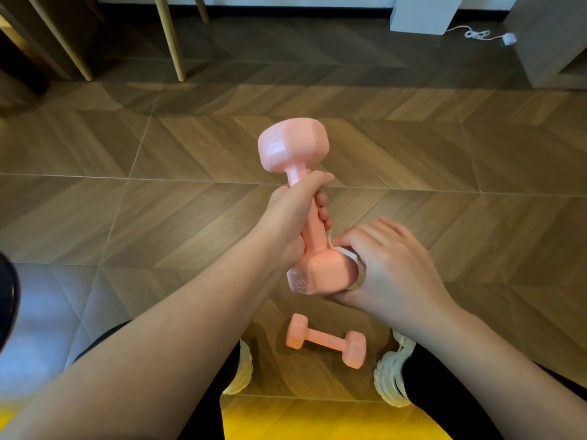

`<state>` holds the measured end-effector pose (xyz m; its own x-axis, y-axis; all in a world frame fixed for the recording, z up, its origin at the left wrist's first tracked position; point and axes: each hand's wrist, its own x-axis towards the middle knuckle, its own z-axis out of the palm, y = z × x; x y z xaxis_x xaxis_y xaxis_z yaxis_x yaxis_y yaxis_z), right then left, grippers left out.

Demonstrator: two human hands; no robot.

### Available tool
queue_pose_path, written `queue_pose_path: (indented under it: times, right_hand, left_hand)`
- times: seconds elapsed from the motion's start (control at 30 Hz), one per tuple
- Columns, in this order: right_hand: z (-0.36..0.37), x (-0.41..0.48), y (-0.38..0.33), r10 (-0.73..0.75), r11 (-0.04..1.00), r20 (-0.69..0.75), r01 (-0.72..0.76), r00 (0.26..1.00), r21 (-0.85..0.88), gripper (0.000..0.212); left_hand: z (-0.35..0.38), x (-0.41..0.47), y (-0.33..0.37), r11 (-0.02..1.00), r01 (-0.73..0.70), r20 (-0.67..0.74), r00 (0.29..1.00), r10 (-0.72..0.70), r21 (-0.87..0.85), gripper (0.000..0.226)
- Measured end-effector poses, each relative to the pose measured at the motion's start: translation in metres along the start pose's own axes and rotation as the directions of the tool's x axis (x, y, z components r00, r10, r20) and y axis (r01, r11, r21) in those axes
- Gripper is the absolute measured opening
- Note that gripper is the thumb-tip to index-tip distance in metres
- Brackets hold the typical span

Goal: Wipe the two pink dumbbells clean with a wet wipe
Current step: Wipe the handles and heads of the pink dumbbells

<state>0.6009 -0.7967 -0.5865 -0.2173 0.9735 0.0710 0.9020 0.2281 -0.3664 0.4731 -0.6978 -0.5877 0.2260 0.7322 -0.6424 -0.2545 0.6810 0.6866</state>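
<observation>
Pink dumbbell (313, 231), smooth w/ faceted ends, is held tilted at frame ctr, its handle gripped by the left hand (290, 214). Its lower end is cupped by the right hand (392, 265), a white wet wipe (351, 254) pressed between, mostly hidden. A second dumbbell (325, 341) is seen lying on the wood-pattern floor (158, 192), btm ctr, between white shoes (392, 376).

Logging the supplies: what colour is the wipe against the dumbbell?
White; the head view shows the wipe under the right hand, on the held dumbbell.
</observation>
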Motion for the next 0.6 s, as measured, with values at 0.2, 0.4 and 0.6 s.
queue_pose_path:
  times: [0.2,0.4,0.6]
  right_hand:
    - [-0.0001,0.0045,-0.0005,0.006,0.989,0.109,-0.022,0.994,0.145,0.055]
    - [-0.0004,-0.0005,-0.0021,0.018,0.997,-0.058,-0.014,0.998,0.080,0.060]
    - [0.0051,0.0053,0.0026,0.027,0.953,0.147,-0.070,0.989,0.294,0.060]
  left_hand:
    - [0.0013,-0.0011,0.0036,1.000,-0.012,0.000,1.000,0.012,-0.011,0.024]
    - [0.0057,-0.0033,0.0067,0.998,-0.057,0.043,0.997,0.057,0.001,0.025]
    - [0.0023,-0.0029,0.0078,0.998,-0.059,0.058,0.997,0.059,-0.009,0.027]
